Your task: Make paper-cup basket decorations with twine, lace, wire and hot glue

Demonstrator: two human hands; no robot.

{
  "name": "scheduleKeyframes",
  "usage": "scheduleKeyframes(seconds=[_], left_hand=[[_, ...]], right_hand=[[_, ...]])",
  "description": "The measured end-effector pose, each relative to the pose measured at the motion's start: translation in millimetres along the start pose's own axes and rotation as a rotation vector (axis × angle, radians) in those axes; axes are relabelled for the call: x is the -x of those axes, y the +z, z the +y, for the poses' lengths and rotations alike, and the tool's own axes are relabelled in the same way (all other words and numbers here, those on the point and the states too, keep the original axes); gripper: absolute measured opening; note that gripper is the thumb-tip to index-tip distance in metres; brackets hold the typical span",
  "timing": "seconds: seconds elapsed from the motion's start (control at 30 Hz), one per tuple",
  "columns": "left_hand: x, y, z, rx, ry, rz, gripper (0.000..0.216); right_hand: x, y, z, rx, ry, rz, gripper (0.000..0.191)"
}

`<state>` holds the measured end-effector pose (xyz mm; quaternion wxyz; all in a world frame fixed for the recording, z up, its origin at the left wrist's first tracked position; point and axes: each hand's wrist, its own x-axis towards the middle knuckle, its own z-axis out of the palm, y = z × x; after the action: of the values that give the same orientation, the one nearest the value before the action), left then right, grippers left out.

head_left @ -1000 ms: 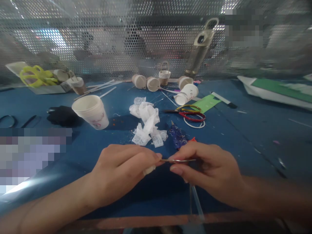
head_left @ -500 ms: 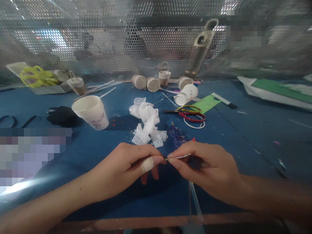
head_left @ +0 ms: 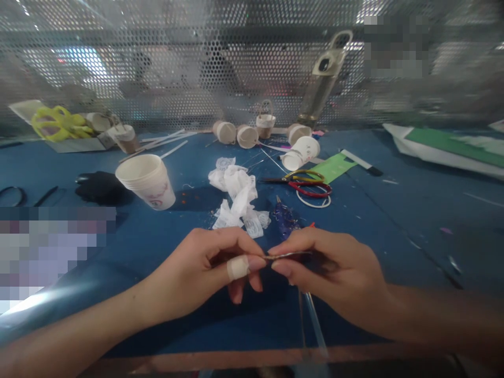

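Close to the table's front, my left hand (head_left: pixel 224 262), with a bandage around its thumb, pinches a thin twisted wire (head_left: pixel 284 255) between thumb and forefinger. My right hand (head_left: pixel 334 278) has the wire's other part between its thumb and fingertips, which are slightly parted. Just behind my fingers lies a dark blue glue gun (head_left: pixel 286 219), partly covered by my right hand. Crumpled white lace ribbon (head_left: pixel 240 194) is heaped beyond my left hand. Scissors with red and yellow handles (head_left: pixel 311 184) rest behind the glue gun.
Stacked paper cups (head_left: pixel 145 181) stand to the left beside a black object (head_left: pixel 102 188). Several small cups wrapped in brown, one a handled basket (head_left: pixel 265 123), line the back below a perforated metal screen (head_left: pixel 177 79). A clear bottle (head_left: pixel 321 89) leans there.
My right fingers have loosened and parted a little, exposing more of the twisted wire. My left hand's lower fingers have shifted slightly. The table items stay where they were.
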<state>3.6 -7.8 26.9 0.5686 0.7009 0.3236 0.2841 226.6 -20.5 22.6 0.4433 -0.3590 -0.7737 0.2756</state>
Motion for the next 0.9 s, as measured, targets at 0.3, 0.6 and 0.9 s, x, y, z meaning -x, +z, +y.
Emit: scheduleKeyframes(seconds=[0.3,0.6,0.9], left_hand=[[2,-3,-8,-0.869,0.664,0.301,0.009],[1,0,-13,-0.938,0.71,0.321,0.01],[-1,-4,-2,-0.398,0.178,-0.012,0.011]], right_hand=[[2,0,3,-0.063,-0.048,-0.029,0.015],[4,0,7,-0.051,-0.048,0.013,0.009],[2,3,8,0.034,-0.091,0.018,0.01]])
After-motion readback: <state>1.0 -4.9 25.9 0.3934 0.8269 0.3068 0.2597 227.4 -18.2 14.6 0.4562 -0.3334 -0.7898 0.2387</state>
